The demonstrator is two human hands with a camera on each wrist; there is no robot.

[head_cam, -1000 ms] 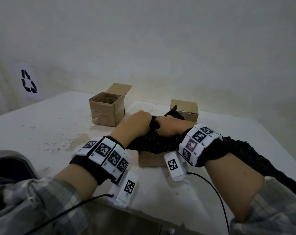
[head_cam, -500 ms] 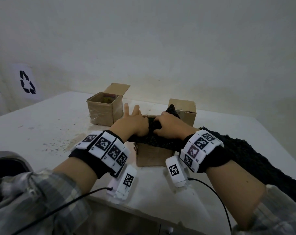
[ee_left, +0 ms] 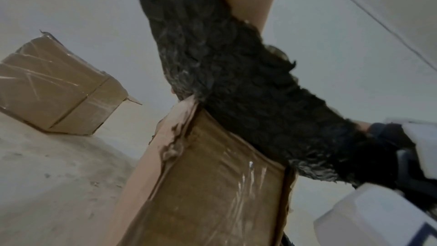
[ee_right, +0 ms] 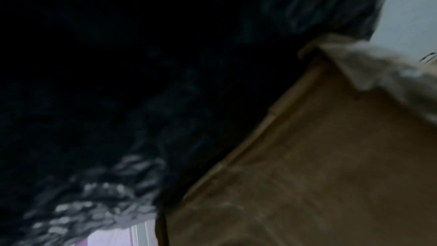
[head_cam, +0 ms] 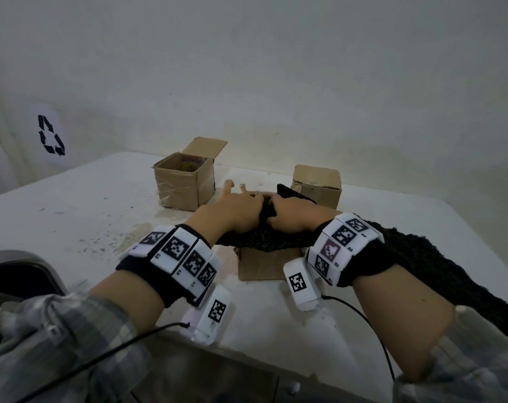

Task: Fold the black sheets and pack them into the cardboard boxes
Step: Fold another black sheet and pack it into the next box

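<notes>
At ten o'clock on the dusty white table (head_cam: 72,205) stands an open brown cardboard box with taped sides (head_cam: 184,184), its flap up. Right of it, at the middle, my left hand (head_cam: 232,213) presses on the bumpy black sheet (head_cam: 264,239). Two fingers (head_cam: 227,186) stick out straight; I cannot tell how the others lie. The sheet is bunched on top of the small brown cardboard box in the middle (head_cam: 261,266), and it spills over the near rim. My right hand (head_cam: 293,216) touches the left one and grips the sheet with curled fingers. At one o'clock stands a closed brown cardboard box (head_cam: 319,184). The sheet trails off toward four o'clock, under my right arm.
</notes>
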